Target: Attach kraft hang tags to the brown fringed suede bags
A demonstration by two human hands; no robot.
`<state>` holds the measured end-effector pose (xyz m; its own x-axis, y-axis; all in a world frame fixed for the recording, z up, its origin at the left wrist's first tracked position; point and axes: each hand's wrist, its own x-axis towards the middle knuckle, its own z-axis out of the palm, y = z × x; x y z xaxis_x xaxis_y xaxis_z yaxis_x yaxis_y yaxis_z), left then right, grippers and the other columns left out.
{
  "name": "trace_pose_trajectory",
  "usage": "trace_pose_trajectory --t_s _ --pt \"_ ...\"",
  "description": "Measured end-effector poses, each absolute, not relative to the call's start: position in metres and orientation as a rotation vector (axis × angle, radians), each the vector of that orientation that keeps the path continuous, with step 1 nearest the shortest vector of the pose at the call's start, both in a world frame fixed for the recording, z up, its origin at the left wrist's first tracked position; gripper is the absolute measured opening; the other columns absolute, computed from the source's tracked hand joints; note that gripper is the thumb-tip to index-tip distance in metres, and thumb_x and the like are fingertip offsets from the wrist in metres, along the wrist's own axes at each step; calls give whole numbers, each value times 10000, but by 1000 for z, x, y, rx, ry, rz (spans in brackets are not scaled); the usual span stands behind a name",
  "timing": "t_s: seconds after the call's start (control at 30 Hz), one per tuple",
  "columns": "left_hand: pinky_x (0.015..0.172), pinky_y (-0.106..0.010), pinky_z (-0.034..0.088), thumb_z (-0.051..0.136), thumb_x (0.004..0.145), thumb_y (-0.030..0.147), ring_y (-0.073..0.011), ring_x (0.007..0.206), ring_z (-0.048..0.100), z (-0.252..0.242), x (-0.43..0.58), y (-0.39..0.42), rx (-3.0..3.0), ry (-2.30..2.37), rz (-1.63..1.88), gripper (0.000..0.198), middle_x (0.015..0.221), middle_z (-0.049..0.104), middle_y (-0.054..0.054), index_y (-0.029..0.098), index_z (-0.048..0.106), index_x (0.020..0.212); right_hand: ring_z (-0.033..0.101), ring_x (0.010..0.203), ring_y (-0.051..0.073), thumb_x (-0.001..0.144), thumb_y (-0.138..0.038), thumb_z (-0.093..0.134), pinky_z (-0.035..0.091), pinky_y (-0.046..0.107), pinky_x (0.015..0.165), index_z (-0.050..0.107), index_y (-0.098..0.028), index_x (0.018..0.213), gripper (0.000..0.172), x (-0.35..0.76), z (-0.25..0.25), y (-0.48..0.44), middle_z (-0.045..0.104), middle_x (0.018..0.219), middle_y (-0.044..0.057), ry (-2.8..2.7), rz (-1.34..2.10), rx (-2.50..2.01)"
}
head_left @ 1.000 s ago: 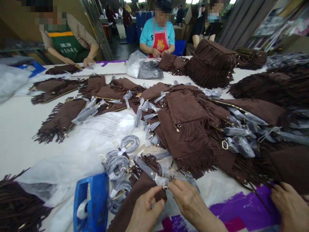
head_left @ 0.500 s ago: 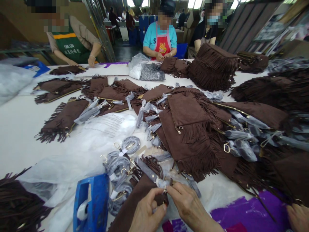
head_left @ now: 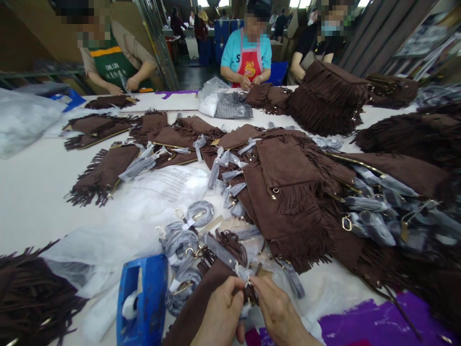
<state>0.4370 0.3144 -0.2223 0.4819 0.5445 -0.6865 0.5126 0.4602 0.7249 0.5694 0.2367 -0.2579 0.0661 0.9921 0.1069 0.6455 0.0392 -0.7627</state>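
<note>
Our left hand [head_left: 220, 310] and right hand [head_left: 276, 307] pinch a metal fitting [head_left: 248, 283] between fingers [head_left: 236, 283] beside the brown suede-look bag [head_left: 200, 299], probably fastening it; next, we should keep it aligned.

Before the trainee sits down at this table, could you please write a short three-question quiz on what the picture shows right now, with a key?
1. Which of these is nearest the tape dispenser? A) the purple sheet; B) the coiled straps; C) the red apron.
2. True or false: the left hand is nearer the tape dispenser than the right hand is.
3. Fill in the missing word: the brown bags heaped mid-table have edges cut into a ____.

Key: 1. B; 2. True; 3. fringe.
</note>
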Motion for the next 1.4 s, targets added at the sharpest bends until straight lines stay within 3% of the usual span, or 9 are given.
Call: trace_pose_trajectory --t_s 0.1,0.27,0.43,0.6,0.87,1.13,1.27,1.4 --pt "266 -145 259 435 743 328 -88 289 440 -228 441 316 1094 1135 -28 227 468 502 55 170 542 866 591 692 171 871 -61 309 514 269 609 473 -154 1128 319 564 -269 235 574 797 76 -1545 626 -1671" --pt "288 -183 309 471 678 327 -114 331 473 -238 448 321 1024 1239 -1 203 484 512 37 153 566 723 597 709 153 891 -76 320 508 243 619 501 -170 1102 294 563 -274 234 582 814 65 -1461 680 -1661" --pt "390 -196 293 566 585 242 -101 391 440 -249 451 331 1215 1338 44 130 389 480 37 143 572 501 604 746 159 879 -54 335 517 247 655 503 -150 1108 300 562 -275 234 588 817 74 -1469 644 -1618" --pt "405 -207 248 532 534 179 -90 379 379 -254 455 333 1248 1362 68 96 361 444 48 155 520 441 604 672 161 878 -64 327 518 247 587 517 -144 1080 289 560 -274 237 589 761 68 -1465 542 -1611" --pt "422 -200 256 487 575 286 -89 385 385 -239 443 328 1185 1274 137 125 399 492 28 171 494 526 642 706 154 902 -159 363 532 232 644 480 -195 1058 198 563 -256 235 651 822 50 -1334 734 -1732" --pt "461 -195 289 575 616 306 -74 396 381 -229 424 325 798 1079 401 170 408 516 28 149 522 579 642 794 177 902 -138 340 531 273 696 441 -188 1133 258 563 -253 240 638 899 86 -1555 615 -1724" --pt "474 -202 297 610 615 312 -82 419 401 -225 424 328 721 1025 441 197 435 530 17 145 517 567 642 688 191 897 -138 313 531 292 606 463 -168 1114 265 566 -251 245 623 803 78 -1730 577 -1747" --pt "475 -208 291 621 615 334 -84 420 397 -227 426 330 699 1014 453 225 438 527 14 145 512 563 625 565 192 882 -113 269 488 275 492 524 -161 974 275 567 -244 250 596 699 61 -1880 530 -1802"
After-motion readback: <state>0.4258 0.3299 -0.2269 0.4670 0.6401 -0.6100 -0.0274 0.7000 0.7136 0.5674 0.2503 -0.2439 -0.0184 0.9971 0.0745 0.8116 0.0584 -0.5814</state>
